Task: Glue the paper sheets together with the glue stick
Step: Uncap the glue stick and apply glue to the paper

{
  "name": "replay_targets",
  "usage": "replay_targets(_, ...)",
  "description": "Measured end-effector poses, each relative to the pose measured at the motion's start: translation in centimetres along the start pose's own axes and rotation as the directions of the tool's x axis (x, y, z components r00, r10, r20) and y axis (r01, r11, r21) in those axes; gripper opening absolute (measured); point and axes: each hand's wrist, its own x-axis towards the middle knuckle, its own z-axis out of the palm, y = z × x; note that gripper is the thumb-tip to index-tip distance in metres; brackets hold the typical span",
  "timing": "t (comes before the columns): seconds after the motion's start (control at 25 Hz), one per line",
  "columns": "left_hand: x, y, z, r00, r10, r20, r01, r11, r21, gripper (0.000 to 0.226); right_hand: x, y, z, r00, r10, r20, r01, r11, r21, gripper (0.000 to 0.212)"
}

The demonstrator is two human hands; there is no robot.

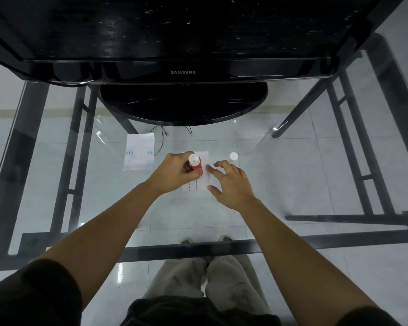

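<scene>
My left hand (177,171) grips a red glue stick (195,165) with a white top, held over a small white paper sheet (204,177) on the glass table. My right hand (231,184) rests with spread fingers on the right edge of that sheet, holding nothing. A second white sheet (139,151) with blue marks lies flat to the left, apart from both hands. A white cap (233,156) stands on the glass just beyond my right hand.
A black Samsung monitor (183,72) on a round black base (184,102) stands at the back of the glass table (292,175). Dark metal table frame bars run under the glass. A thin black cable (161,140) lies near the base.
</scene>
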Motion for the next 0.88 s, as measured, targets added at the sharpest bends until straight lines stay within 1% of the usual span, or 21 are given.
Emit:
replay_targets(0.08, 0.3, 0.3, -0.1, 0.999, -0.008, -0.038, 0.007, 1.000, -0.008, 0.015, 0.0, 0.0, -0.1, 1.000, -0.001, 0.003, 0.001, 1.000, 0.012, 0.057)
replay_targets(0.24, -0.2, 0.7, 0.4, 0.997, 0.058, 0.052, -0.058, 0.998, -0.004, 0.010, -0.1, 0.0, -0.2, 1.000, 0.004, 0.006, -0.004, 1.000, 0.014, 0.056)
replay_targets(0.4, 0.2, 0.7, 0.1, 0.999, 0.035, -0.034, -0.035, 0.999, 0.010, 0.014, -0.1, 0.0, -0.2, 1.000, 0.005, 0.013, -0.006, 0.999, 0.034, 0.057)
replay_targets(0.52, -0.4, 0.6, 0.5, 0.997, 0.061, 0.056, -0.060, 0.998, -0.016, 0.009, -0.2, 0.0, -0.1, 1.000, 0.004, 0.012, -0.005, 1.000, 0.027, 0.057)
replay_targets(0.56, -0.5, 0.6, 0.5, 0.996, 0.055, 0.066, -0.054, 0.998, -0.014, 0.009, -0.1, 0.0, -0.1, 1.000, 0.002, 0.011, -0.003, 1.000, 0.026, 0.057)
replay_targets(0.64, -0.4, 0.1, 0.4, 1.000, 0.011, 0.006, -0.011, 1.000, -0.025, 0.011, -0.1, 0.0, -0.1, 1.000, 0.001, 0.009, -0.002, 1.000, 0.027, 0.057)
replay_targets(0.68, -0.4, -0.1, 0.3, 0.998, -0.035, -0.046, 0.032, 0.997, -0.066, 0.012, -0.1, 0.0, -0.1, 1.000, 0.002, 0.008, -0.002, 1.000, 0.027, 0.057)
replay_targets(0.72, -0.5, -0.3, 0.2, 0.990, -0.103, -0.093, 0.088, 0.984, -0.156, 0.012, -0.2, -0.1, -0.1, 1.000, 0.002, 0.004, -0.003, 1.000, 0.030, 0.058)
replay_targets(0.76, -0.8, -0.5, 0.1, 0.975, -0.187, -0.123, 0.144, 0.945, -0.293, 0.011, -0.1, -0.2, -0.2, 1.000, 0.005, -0.001, -0.005, 0.999, 0.042, 0.058)
replay_targets(0.84, -1.6, -0.7, 0.1, 0.935, -0.334, -0.122, 0.204, 0.785, -0.585, 0.007, -0.1, -0.3, -0.4, 1.000, 0.022, -0.020, -0.020, 0.995, 0.098, 0.058)
replay_targets(0.88, -2.1, -0.9, 0.1, 0.917, -0.380, -0.117, 0.205, 0.703, -0.681, 0.006, -0.1, -0.4, -0.5, 0.999, 0.027, -0.029, -0.023, 0.993, 0.120, 0.057)
